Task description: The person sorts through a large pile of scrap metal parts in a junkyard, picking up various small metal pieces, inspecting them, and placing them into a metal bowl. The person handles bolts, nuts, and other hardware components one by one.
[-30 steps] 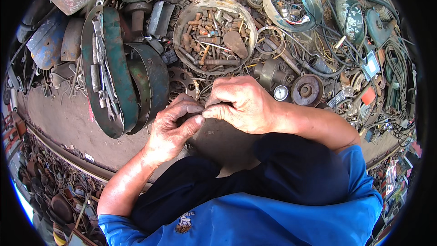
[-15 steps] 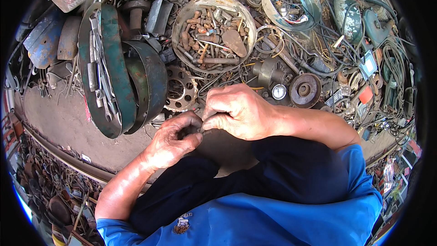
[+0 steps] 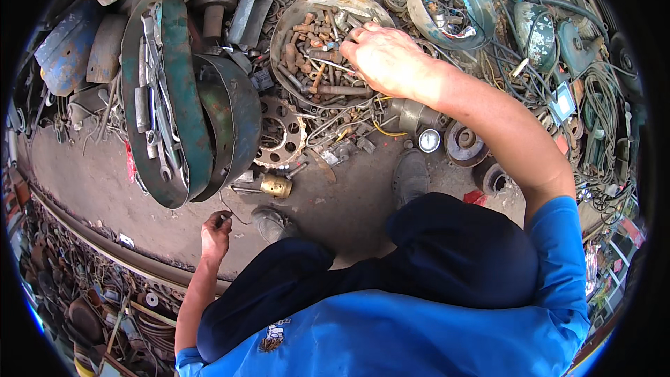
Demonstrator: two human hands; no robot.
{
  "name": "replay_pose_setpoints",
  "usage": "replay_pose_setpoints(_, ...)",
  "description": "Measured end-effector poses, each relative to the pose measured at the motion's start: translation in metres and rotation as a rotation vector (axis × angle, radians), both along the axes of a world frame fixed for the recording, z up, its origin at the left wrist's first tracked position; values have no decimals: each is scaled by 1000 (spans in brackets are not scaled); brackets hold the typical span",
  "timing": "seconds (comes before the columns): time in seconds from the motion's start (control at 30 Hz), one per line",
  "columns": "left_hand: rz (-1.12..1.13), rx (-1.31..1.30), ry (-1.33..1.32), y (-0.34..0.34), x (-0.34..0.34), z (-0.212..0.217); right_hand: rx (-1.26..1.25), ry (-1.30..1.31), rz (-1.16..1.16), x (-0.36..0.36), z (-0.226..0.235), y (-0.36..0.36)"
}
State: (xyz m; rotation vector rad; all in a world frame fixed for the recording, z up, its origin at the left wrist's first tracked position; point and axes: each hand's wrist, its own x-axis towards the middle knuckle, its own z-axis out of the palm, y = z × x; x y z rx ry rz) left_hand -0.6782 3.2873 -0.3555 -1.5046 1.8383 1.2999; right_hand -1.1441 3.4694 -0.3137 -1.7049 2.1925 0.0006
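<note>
My right hand (image 3: 384,59) reaches over the right side of a round, rusty pan (image 3: 283,24) full of bolts (image 3: 307,42). Its fingers are apart and bent down toward the bolts, with nothing visible in them. Part of the pan's contents is covered by this hand. Low on the left, my left hand (image 3: 216,236) is held above the ground with thumb and fingers pressed together. Whatever its fingertips may pinch is too small and dark to make out. Between my boots and the pan lie a brass-coloured cylinder (image 3: 276,186) and a toothed metal plate with holes (image 3: 279,132).
Left of the pan stands a long green metal housing (image 3: 183,98) holding several wrenches (image 3: 159,91). A second round pan (image 3: 481,0) with small parts is at the upper right. Cables (image 3: 604,98), a dial gauge (image 3: 428,140) and a round metal part (image 3: 466,143) lie right.
My hands were together in front of me, fingers meeting. The right has moved up and forward over the bolts; the left has drawn back to the lower left. The ground between my boots is now uncovered.
</note>
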Motion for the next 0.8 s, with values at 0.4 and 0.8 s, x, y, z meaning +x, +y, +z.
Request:
replay_pose_setpoints(0.4, 637, -340, 66, -6, 92, -100, 221, -67, -35, -23, -8, -28)
replay_pose_setpoints(0.8, 626, -140, -57, -1, 66, -32, 18, -313, -630, -70, 29, -21)
